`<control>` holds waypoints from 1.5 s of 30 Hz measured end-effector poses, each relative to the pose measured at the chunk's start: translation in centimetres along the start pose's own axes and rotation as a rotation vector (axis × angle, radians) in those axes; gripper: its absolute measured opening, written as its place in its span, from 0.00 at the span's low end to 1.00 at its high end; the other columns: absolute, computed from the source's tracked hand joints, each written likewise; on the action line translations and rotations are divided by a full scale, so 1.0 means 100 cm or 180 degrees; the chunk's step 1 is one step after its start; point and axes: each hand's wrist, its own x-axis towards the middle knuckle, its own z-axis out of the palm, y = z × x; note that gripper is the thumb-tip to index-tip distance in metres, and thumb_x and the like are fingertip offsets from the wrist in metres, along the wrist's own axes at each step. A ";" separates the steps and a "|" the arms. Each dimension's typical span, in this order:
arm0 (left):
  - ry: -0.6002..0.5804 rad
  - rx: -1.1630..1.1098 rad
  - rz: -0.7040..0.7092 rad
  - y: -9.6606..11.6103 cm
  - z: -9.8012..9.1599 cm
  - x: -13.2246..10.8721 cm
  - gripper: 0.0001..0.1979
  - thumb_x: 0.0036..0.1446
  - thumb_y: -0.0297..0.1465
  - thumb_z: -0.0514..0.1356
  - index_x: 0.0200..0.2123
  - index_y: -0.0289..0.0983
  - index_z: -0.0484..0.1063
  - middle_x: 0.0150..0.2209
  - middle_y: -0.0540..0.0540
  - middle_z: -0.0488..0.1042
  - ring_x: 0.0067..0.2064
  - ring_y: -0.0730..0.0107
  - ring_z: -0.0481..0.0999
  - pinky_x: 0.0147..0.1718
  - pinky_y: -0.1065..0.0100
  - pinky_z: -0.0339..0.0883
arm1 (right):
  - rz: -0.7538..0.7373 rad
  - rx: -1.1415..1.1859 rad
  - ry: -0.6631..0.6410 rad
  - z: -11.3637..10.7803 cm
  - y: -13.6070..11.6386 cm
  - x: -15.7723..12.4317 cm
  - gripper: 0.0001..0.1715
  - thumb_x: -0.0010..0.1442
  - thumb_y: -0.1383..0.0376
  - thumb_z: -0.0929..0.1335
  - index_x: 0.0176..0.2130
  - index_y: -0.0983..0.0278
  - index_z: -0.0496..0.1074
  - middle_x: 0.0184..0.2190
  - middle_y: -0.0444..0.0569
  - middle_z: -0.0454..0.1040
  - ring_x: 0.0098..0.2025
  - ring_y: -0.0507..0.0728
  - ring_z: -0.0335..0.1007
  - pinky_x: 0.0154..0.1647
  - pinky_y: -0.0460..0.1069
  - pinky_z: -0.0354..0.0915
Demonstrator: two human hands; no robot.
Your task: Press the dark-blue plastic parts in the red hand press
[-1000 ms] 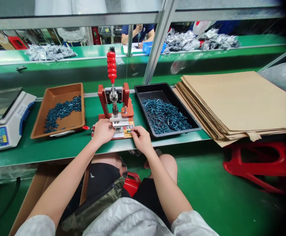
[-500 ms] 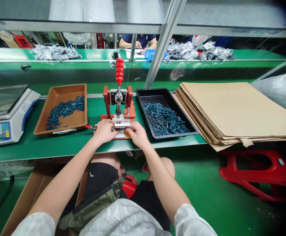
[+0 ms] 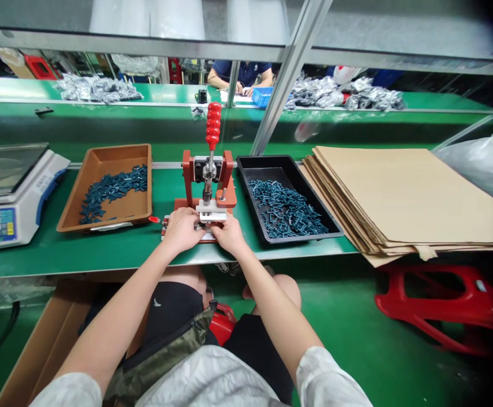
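Green floor [image 3: 343,339] beneath you; red stool [image 3: 485,308] low at your right. Ahead of you: metal post [image 3: 291,73], green bench [image 3: 170,93] beyond.

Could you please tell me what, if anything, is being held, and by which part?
It cannot be told: the left hand and right hand, low at the press, hide any held piece.

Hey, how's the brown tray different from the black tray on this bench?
The brown tray stands left of the red-handled press; the black tray stands right of it. The brown tray holds broader, flatter-looking blue-green pieces; the black tray holds thin, stick-like blue-green pieces. Both are shallow and open-topped, with bare floor showing toward the back.
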 end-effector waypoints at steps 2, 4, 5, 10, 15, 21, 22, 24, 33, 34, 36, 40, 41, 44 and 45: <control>0.0031 -0.0003 0.0016 -0.001 0.001 0.000 0.12 0.52 0.37 0.65 0.38 0.38 0.82 0.43 0.39 0.78 0.52 0.46 0.74 0.53 0.49 0.68 | -0.0014 0.0003 -0.0044 0.000 0.001 0.001 0.12 0.58 0.69 0.71 0.41 0.60 0.82 0.45 0.48 0.80 0.47 0.59 0.77 0.53 0.52 0.71; 0.0071 -0.0015 0.0030 -0.001 0.002 0.000 0.12 0.51 0.36 0.65 0.38 0.38 0.82 0.42 0.39 0.78 0.51 0.46 0.74 0.53 0.49 0.68 | -0.0042 -0.0077 -0.0055 0.001 0.002 0.001 0.12 0.58 0.69 0.70 0.42 0.60 0.81 0.45 0.48 0.80 0.47 0.59 0.77 0.53 0.53 0.71; 0.0097 -0.0023 0.0033 -0.001 0.003 0.001 0.11 0.51 0.36 0.65 0.37 0.38 0.82 0.42 0.39 0.78 0.51 0.46 0.74 0.52 0.49 0.68 | -0.0076 -0.0146 -0.0031 0.001 0.002 0.001 0.12 0.58 0.69 0.70 0.42 0.60 0.81 0.45 0.49 0.79 0.47 0.59 0.77 0.53 0.53 0.71; 0.0236 -0.0089 0.0145 0.000 0.007 -0.003 0.09 0.51 0.35 0.65 0.36 0.38 0.81 0.43 0.39 0.78 0.51 0.47 0.74 0.53 0.47 0.68 | -0.0351 -0.0442 0.0088 0.000 -0.002 -0.002 0.14 0.60 0.69 0.68 0.43 0.61 0.80 0.47 0.53 0.78 0.49 0.61 0.75 0.55 0.55 0.71; 0.0999 -0.0398 0.0659 -0.023 -0.005 -0.035 0.11 0.59 0.32 0.61 0.44 0.41 0.79 0.54 0.41 0.76 0.58 0.53 0.72 0.60 0.48 0.65 | -0.0392 -0.0331 0.0073 -0.002 -0.005 -0.002 0.14 0.60 0.70 0.67 0.43 0.61 0.80 0.48 0.52 0.77 0.50 0.61 0.75 0.55 0.56 0.71; 0.2116 -0.1462 -0.0321 -0.061 -0.020 -0.023 0.21 0.66 0.43 0.54 0.57 0.40 0.70 0.59 0.39 0.72 0.62 0.56 0.70 0.63 0.52 0.63 | -0.0375 -0.0150 0.0034 -0.002 -0.005 0.000 0.14 0.59 0.72 0.67 0.42 0.61 0.80 0.48 0.52 0.77 0.51 0.61 0.74 0.56 0.56 0.70; 0.1921 -0.1759 -0.0386 -0.057 -0.016 -0.014 0.24 0.68 0.45 0.49 0.61 0.40 0.66 0.62 0.39 0.70 0.63 0.57 0.69 0.63 0.53 0.63 | -0.0382 -0.0131 0.0046 -0.002 -0.005 -0.001 0.13 0.59 0.71 0.67 0.41 0.61 0.79 0.48 0.52 0.77 0.51 0.60 0.74 0.57 0.55 0.70; 0.1468 -0.1939 -0.0429 -0.042 -0.006 0.001 0.30 0.69 0.48 0.43 0.67 0.41 0.58 0.66 0.38 0.65 0.66 0.57 0.66 0.64 0.53 0.61 | -0.0375 -0.0095 0.0043 -0.003 -0.005 -0.001 0.11 0.59 0.70 0.67 0.39 0.62 0.79 0.48 0.52 0.77 0.51 0.60 0.74 0.57 0.55 0.69; 0.0781 -0.1880 -0.0318 -0.029 0.003 0.005 0.33 0.69 0.51 0.41 0.68 0.39 0.55 0.68 0.37 0.62 0.69 0.57 0.62 0.68 0.52 0.55 | 0.0877 0.0415 -0.0517 -0.014 0.006 0.011 0.14 0.56 0.70 0.69 0.43 0.64 0.77 0.41 0.50 0.82 0.44 0.61 0.78 0.50 0.54 0.71; 0.0938 -0.1998 -0.0435 -0.030 0.000 0.007 0.32 0.69 0.50 0.41 0.67 0.39 0.57 0.68 0.37 0.63 0.68 0.58 0.63 0.68 0.53 0.56 | 0.0896 0.0567 -0.0593 -0.015 0.006 0.014 0.15 0.55 0.70 0.70 0.44 0.64 0.77 0.43 0.50 0.82 0.46 0.61 0.78 0.51 0.54 0.71; 0.1447 -0.2114 -0.0495 -0.026 -0.013 0.017 0.29 0.69 0.49 0.44 0.64 0.40 0.60 0.66 0.37 0.65 0.68 0.58 0.64 0.68 0.54 0.57 | 0.0887 0.0777 -0.0653 -0.016 0.006 0.017 0.16 0.56 0.70 0.70 0.45 0.64 0.78 0.45 0.49 0.82 0.48 0.60 0.78 0.53 0.54 0.70; 0.2306 -0.2079 0.0392 0.013 -0.064 0.049 0.27 0.68 0.47 0.51 0.65 0.43 0.58 0.66 0.38 0.63 0.69 0.58 0.62 0.68 0.54 0.56 | 0.0947 0.0792 -0.0641 -0.016 0.000 0.017 0.15 0.56 0.71 0.69 0.44 0.65 0.78 0.45 0.50 0.82 0.48 0.60 0.78 0.54 0.55 0.70; 0.2361 -0.2076 0.0650 0.027 -0.080 0.056 0.27 0.68 0.46 0.51 0.65 0.43 0.57 0.67 0.39 0.62 0.69 0.58 0.62 0.68 0.54 0.58 | 0.0972 0.0790 -0.0624 -0.016 -0.001 0.017 0.15 0.56 0.71 0.69 0.44 0.66 0.78 0.45 0.50 0.82 0.48 0.60 0.78 0.54 0.55 0.70; 0.2309 -0.2035 0.1171 0.065 -0.115 0.064 0.28 0.69 0.45 0.51 0.67 0.46 0.52 0.65 0.39 0.64 0.65 0.57 0.68 0.61 0.54 0.66 | 0.1026 0.0826 -0.0567 -0.015 -0.004 0.016 0.16 0.55 0.71 0.69 0.45 0.66 0.77 0.44 0.51 0.82 0.47 0.60 0.78 0.53 0.54 0.71; 0.2260 -0.2005 0.1271 0.075 -0.121 0.061 0.27 0.69 0.45 0.50 0.68 0.47 0.52 0.64 0.40 0.65 0.62 0.58 0.71 0.59 0.55 0.69 | 0.1040 0.0836 -0.0539 -0.014 -0.004 0.016 0.16 0.55 0.71 0.69 0.45 0.66 0.77 0.44 0.51 0.82 0.47 0.60 0.78 0.52 0.54 0.71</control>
